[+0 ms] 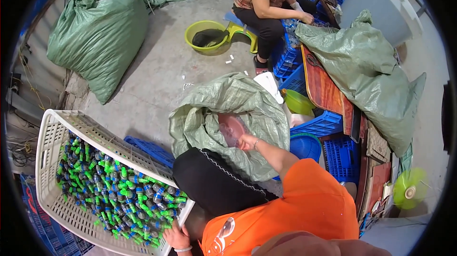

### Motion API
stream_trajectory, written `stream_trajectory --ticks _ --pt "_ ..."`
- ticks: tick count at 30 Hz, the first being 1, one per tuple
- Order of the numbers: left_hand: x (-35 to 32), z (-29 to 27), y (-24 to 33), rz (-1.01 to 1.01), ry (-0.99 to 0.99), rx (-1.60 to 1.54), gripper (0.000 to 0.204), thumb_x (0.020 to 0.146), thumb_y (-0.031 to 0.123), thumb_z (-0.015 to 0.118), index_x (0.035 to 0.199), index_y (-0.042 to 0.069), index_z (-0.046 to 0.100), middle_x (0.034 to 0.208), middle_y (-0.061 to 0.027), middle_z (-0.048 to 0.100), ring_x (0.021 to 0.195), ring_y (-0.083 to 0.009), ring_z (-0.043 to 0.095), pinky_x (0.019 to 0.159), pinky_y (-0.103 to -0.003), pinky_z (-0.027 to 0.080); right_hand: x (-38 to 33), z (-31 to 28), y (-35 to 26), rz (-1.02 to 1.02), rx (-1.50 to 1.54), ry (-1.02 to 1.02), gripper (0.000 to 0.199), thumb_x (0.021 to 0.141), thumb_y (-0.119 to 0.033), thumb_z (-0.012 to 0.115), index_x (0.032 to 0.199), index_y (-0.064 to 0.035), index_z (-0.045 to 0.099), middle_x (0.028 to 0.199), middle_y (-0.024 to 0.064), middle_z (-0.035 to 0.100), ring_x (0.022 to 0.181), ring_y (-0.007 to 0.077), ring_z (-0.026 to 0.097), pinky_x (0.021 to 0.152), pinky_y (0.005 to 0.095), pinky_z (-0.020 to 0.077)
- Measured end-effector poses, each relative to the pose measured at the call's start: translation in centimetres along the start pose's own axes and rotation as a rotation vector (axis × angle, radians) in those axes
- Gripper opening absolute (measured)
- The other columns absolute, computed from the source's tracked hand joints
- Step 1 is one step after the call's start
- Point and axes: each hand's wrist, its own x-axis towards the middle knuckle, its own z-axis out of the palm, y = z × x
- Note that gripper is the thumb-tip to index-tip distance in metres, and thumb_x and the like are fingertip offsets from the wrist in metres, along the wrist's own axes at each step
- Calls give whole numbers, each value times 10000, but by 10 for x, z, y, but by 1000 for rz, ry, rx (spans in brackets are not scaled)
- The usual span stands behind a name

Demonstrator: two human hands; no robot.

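My right hand (247,142) gripped the basin (231,127), my left hand (176,238) the crate (50,160); I feared a tug would spill pieces (128,194).

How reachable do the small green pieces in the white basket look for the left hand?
Likely yes: the left hand is at the edge of the white basket, close to the small green pieces, and nothing visible covers them.
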Motion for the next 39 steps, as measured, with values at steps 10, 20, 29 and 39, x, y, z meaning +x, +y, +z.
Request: stream_trajectory --ticks 10,20,29,39 --pt "-1 1 0 14 30 3 436 889 396 537 1173 67 580 777 -135 527 749 -333 501 729 -449 390 2 38 45 -41 67 117 173 757 -202 482 784 -53 565 691 137 585 611 288 591 579 410 479" --pt "-3 5 -2 7 71 -20 453 828 394 588 1153 78 579 750 -123 515 767 -331 506 736 -458 396 -8 42 46 -40 179 47 244 773 -211 477 859 -28 614 746 159 635 625 298 609 593 411 494" --pt "-1 0 1 12 57 -10 429 878 385 555 1167 70 583 764 -133 526 744 -331 507 724 -445 387 -68 69 24 -58 227 108 208 753 -182 500 829 -40 632 706 140 637 592 276 608 579 386 498" --pt "0 -1 0 4 37 -33 422 867 369 571 1163 69 586 764 -134 525 749 -331 506 735 -447 389 -24 5 37 -95 273 156 209 700 -149 544 864 -25 584 773 133 639 704 280 641 686 374 539"
